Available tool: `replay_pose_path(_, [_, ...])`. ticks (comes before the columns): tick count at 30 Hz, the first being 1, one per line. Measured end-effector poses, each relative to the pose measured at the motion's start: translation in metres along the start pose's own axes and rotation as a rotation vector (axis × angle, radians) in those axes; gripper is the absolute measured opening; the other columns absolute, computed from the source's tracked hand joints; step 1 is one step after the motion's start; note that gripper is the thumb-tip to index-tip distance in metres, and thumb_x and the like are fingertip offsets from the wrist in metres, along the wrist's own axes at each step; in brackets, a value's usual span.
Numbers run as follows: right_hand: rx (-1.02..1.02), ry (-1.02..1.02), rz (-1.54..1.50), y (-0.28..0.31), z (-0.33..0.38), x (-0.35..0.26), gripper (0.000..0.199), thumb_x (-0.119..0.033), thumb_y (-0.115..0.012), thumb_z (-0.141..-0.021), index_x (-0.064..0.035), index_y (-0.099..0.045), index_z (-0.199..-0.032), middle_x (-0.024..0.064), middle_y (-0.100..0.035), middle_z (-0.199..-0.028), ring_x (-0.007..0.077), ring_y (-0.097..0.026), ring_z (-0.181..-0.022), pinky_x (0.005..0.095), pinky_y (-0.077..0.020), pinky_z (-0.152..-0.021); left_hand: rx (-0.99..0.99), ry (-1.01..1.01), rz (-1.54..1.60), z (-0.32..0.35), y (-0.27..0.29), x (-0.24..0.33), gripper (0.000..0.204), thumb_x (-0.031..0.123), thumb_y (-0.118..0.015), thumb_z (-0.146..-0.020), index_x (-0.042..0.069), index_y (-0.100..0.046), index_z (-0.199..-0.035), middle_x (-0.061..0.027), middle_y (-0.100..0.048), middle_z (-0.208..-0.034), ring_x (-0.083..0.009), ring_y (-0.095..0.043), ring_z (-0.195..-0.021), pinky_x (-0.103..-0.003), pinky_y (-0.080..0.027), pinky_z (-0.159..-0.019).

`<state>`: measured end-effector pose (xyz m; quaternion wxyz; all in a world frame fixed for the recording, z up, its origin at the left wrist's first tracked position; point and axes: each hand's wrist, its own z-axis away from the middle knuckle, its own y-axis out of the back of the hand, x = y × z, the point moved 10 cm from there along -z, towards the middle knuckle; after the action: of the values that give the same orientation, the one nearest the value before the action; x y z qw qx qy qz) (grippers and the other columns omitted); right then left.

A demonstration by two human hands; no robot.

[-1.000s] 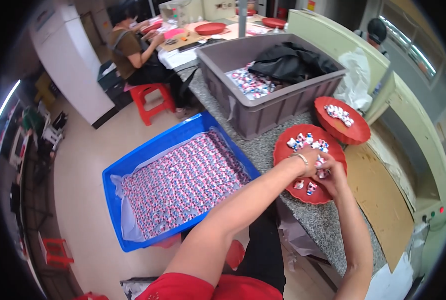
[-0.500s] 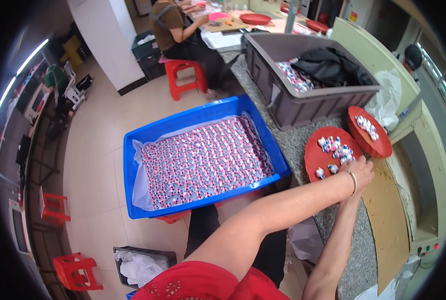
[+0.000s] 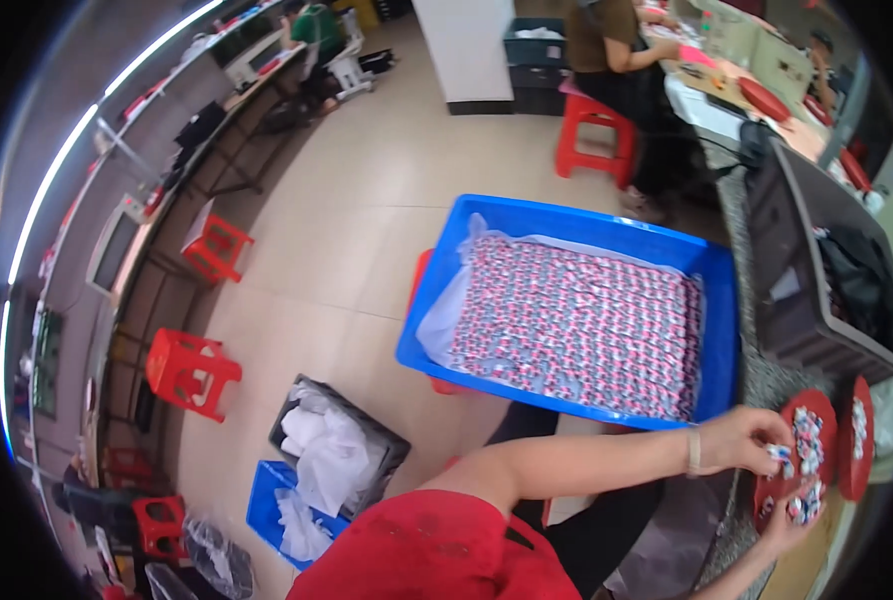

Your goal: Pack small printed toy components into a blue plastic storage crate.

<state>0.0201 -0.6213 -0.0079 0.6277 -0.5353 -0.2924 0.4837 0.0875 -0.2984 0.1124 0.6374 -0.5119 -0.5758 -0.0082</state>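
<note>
A red plate (image 3: 814, 412) of small pink-and-white wrapped packets lies on the speckled counter at the right edge. My left hand (image 3: 741, 438), with a bracelet on the wrist, reaches over the plate's near rim and pinches a few of the small packets (image 3: 778, 455). My right hand (image 3: 788, 528) is cupped at the plate's lower edge with packets against its fingers; its grip is hard to make out. Left of the plate, a blue crate (image 3: 718, 330) lined with clear plastic holds a full layer of the same packets.
A second red plate (image 3: 854, 440) sits right of the first. A grey bin (image 3: 801, 330) with dark cloth stands behind them. A person sits on a red stool (image 3: 591, 140) at a far table. A black bin (image 3: 338, 455) of white plastic and red stools (image 3: 191, 372) stand on the floor.
The view has swung left and down, so the plates and grey bin now sit at the right edge. Both hands stay at the nearer red plate, handling packets.
</note>
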Motion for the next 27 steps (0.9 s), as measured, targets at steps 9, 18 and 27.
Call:
replay_pose_path(9, [0.136, -0.715, -0.173, -0.031, 0.122, 0.308, 0.021, -0.031, -0.063, -0.091, -0.0118, -0.066, -0.101, 0.0064, -0.056, -0.112, 0.0186, -0.055, -0.105, 0.0417, -0.0561, -0.085, 0.753, 0.01, 0.154, 0.243, 0.315, 0.083, 0.032, 0.001, -0.062, -0.09, 0.003, -0.054, -0.121, -0.0065, -0.058, -0.107, -0.0172, -0.062, -0.1, -0.032, -0.054, -0.087])
replay_pose_path(18, [0.335, -1.034, 0.05, 0.008, 0.156, 0.49, 0.033, -0.045, -0.054, -0.094, -0.0129, -0.063, -0.098, 0.0084, -0.056, -0.114, 0.0242, -0.056, -0.097, 0.0421, -0.0567, -0.072, 1.08, 0.051, -0.419, 0.305, 0.457, 0.106, 0.036, 0.007, -0.064, -0.086, 0.001, -0.057, -0.121, -0.0051, -0.064, -0.093, -0.0087, -0.059, -0.08, -0.023, -0.05, -0.073])
replay_pose_path(27, [0.501, -1.092, 0.295, 0.048, 0.156, 0.523, 0.035, -0.043, -0.059, -0.09, -0.0081, -0.065, -0.096, 0.0111, -0.06, -0.109, 0.0292, -0.061, -0.088, 0.0424, -0.0597, -0.061, 0.919, 0.418, -1.751, 0.291, 0.489, 0.131, 0.03, -0.001, -0.059, -0.079, 0.002, -0.058, -0.11, -0.0191, -0.054, -0.109, -0.0341, -0.054, -0.105, -0.041, -0.049, -0.088])
